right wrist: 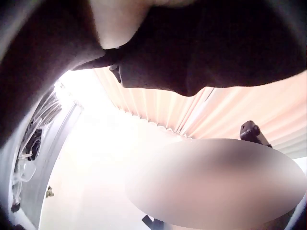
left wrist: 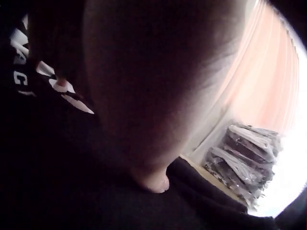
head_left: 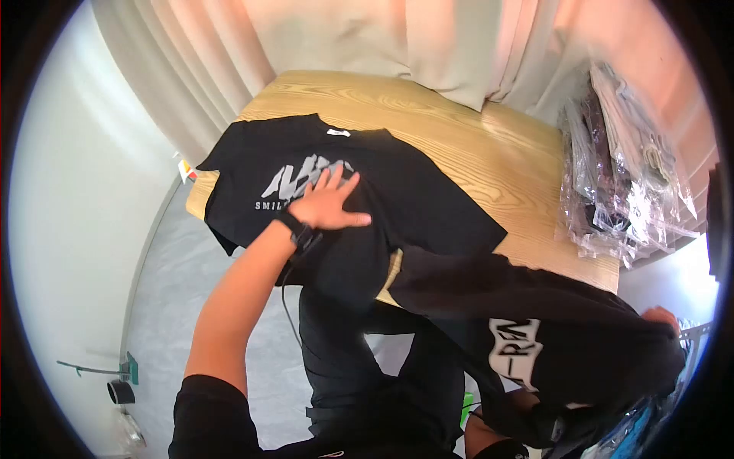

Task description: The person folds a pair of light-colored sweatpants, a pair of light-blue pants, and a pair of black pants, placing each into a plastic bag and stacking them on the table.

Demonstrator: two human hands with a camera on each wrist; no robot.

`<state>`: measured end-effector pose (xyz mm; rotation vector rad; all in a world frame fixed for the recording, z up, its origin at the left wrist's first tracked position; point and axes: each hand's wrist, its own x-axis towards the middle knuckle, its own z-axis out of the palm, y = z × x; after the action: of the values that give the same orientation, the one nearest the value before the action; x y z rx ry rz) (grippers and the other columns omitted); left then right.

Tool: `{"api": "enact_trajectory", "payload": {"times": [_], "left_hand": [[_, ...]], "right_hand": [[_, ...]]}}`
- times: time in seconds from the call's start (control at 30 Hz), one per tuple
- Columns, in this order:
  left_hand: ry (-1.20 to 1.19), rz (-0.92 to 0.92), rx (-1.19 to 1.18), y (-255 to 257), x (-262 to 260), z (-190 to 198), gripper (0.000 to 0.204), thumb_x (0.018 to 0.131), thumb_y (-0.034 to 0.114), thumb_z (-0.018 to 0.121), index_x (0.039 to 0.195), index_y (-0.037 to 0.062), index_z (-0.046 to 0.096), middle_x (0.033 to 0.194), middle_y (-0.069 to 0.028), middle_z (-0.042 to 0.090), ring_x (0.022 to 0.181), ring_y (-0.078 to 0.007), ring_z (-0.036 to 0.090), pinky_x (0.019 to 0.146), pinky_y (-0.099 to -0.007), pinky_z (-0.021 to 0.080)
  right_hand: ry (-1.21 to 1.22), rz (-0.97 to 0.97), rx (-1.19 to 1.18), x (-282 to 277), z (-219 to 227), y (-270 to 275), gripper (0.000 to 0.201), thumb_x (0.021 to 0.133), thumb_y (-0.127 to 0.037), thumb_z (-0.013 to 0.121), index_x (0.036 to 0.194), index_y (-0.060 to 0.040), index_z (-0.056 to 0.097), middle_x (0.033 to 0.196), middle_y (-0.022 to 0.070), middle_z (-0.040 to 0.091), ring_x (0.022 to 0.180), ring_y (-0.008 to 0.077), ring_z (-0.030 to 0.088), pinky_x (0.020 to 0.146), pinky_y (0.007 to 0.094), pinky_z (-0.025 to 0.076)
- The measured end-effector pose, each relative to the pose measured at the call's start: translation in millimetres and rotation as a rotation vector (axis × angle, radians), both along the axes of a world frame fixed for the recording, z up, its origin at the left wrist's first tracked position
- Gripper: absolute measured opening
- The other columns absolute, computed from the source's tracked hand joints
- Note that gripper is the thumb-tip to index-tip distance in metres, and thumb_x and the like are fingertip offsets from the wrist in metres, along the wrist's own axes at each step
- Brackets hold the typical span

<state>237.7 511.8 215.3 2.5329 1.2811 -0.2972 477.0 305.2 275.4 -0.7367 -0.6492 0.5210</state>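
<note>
A black T-shirt (head_left: 428,191) with a grey print lies spread on the wooden table. My left hand (head_left: 329,206) rests on its front with fingers spread, over part of the print; in the left wrist view the thumb (left wrist: 156,182) lies against the dark cloth. At the far right, my right hand (head_left: 661,315) grips a dark garment (head_left: 459,283) with a white lettered patch, its fingers mostly hidden by the cloth. That garment stretches from the shirt's lower edge across the table's front corner. Its cloth hangs beside the right thumb (right wrist: 120,24) in the right wrist view.
Clothes in clear plastic bags (head_left: 612,168) are piled at the table's right end. Pale curtains (head_left: 344,38) hang behind the wooden table (head_left: 474,138). More bagged items (head_left: 634,432) sit low at the right, near a metal rail. A dark cord (head_left: 287,306) runs down from the left wrist.
</note>
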Motion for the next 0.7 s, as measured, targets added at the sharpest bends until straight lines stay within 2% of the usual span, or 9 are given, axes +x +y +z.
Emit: {"api": "enact_trajectory", "payload": {"times": [0.1, 0.17, 0.27, 0.33, 0.4, 0.5, 0.6, 0.63, 0.7], "left_hand": [[0.039, 0.054, -0.015, 41, 34, 6, 0.106, 0.069, 0.079, 0.05, 0.147, 0.0154, 0.016, 0.152, -0.0219, 0.003, 0.14, -0.0395, 0.004, 0.109, -0.0545, 0.012], [0.03, 0.108, 0.01, 79, 54, 0, 0.107, 0.068, 0.08, 0.049, 0.147, 0.0152, 0.016, 0.152, -0.0211, 0.002, 0.14, -0.0399, 0.004, 0.11, -0.054, 0.012], [-0.05, 0.082, 0.11, 116, 75, 7, 0.093, 0.075, 0.072, 0.05, 0.143, 0.0114, 0.03, 0.15, -0.0219, 0.013, 0.139, -0.0364, 0.013, 0.11, -0.0508, 0.017], [0.034, 0.016, 0.27, 121, 91, 13, 0.072, 0.082, 0.054, 0.057, 0.134, 0.0059, 0.043, 0.144, -0.0205, 0.031, 0.132, -0.0343, 0.031, 0.109, -0.0417, 0.026], [-0.224, -0.193, 0.307, 93, 107, 24, 0.069, 0.081, 0.046, 0.062, 0.133, 0.0051, 0.043, 0.142, -0.0195, 0.034, 0.13, -0.0336, 0.035, 0.107, -0.0395, 0.028], [-0.81, -0.546, -0.105, -6, 113, 72, 0.066, 0.076, 0.022, 0.073, 0.131, 0.0028, 0.042, 0.137, -0.0175, 0.041, 0.128, -0.0289, 0.039, 0.105, -0.0366, 0.032], [-1.015, -0.699, -0.461, -108, 102, 87, 0.066, 0.075, 0.017, 0.075, 0.131, 0.0021, 0.042, 0.132, -0.0151, 0.046, 0.123, -0.0256, 0.043, 0.102, -0.0355, 0.035], [-1.067, -0.738, -0.576, -129, 102, 83, 0.064, 0.075, 0.016, 0.075, 0.129, 0.0019, 0.044, 0.13, -0.0143, 0.047, 0.121, -0.0248, 0.044, 0.101, -0.0356, 0.036], [-1.035, -0.798, -0.779, -152, 112, 71, 0.051, 0.077, 0.022, 0.075, 0.118, 0.0025, 0.052, 0.112, -0.0113, 0.056, 0.106, -0.0198, 0.052, 0.093, -0.033, 0.041]], "right_hand": [[-0.157, 0.014, -0.041, -33, 5, 22, 0.032, 0.089, -0.015, 0.048, 0.117, -0.0005, 0.05, 0.112, 0.0142, 0.058, 0.102, 0.0239, 0.056, 0.094, 0.0328, 0.043], [-0.266, 0.019, -0.072, -83, 44, 147, 0.033, 0.089, -0.016, 0.05, 0.117, -0.0003, 0.05, 0.112, 0.0143, 0.058, 0.103, 0.024, 0.056, 0.094, 0.0329, 0.042], [-0.419, 0.023, -0.107, -40, 41, 12, 0.034, 0.088, -0.016, 0.051, 0.118, 0.0, 0.051, 0.111, 0.0145, 0.058, 0.103, 0.0242, 0.056, 0.095, 0.033, 0.042], [-0.523, 0.036, -0.128, -74, 35, 141, 0.035, 0.087, -0.017, 0.052, 0.118, 0.0001, 0.051, 0.111, 0.0146, 0.058, 0.103, 0.0243, 0.056, 0.095, 0.033, 0.042], [-0.617, 0.06, -0.158, 0, -28, -54, 0.036, 0.087, -0.017, 0.054, 0.119, 0.0003, 0.051, 0.111, 0.0147, 0.059, 0.104, 0.0245, 0.056, 0.095, 0.0331, 0.042], [-0.754, 0.119, -0.182, 40, -14, -34, 0.038, 0.086, -0.018, 0.055, 0.119, 0.0006, 0.051, 0.111, 0.0149, 0.059, 0.104, 0.0246, 0.056, 0.095, 0.0332, 0.041], [-0.891, 0.197, -0.184, 93, -12, -53, 0.04, 0.085, -0.018, 0.057, 0.12, 0.0009, 0.051, 0.11, 0.0151, 0.059, 0.105, 0.0248, 0.056, 0.096, 0.0332, 0.041], [-0.928, 0.217, -0.187, 15, -8, -17, 0.041, 0.085, -0.019, 0.058, 0.12, 0.001, 0.051, 0.11, 0.0151, 0.059, 0.105, 0.0249, 0.057, 0.096, 0.0333, 0.041], [-0.99, 0.264, -0.212, 43, -5, -29, 0.042, 0.084, -0.019, 0.059, 0.12, 0.0012, 0.051, 0.11, 0.0152, 0.06, 0.105, 0.025, 0.057, 0.096, 0.0333, 0.04]]}}
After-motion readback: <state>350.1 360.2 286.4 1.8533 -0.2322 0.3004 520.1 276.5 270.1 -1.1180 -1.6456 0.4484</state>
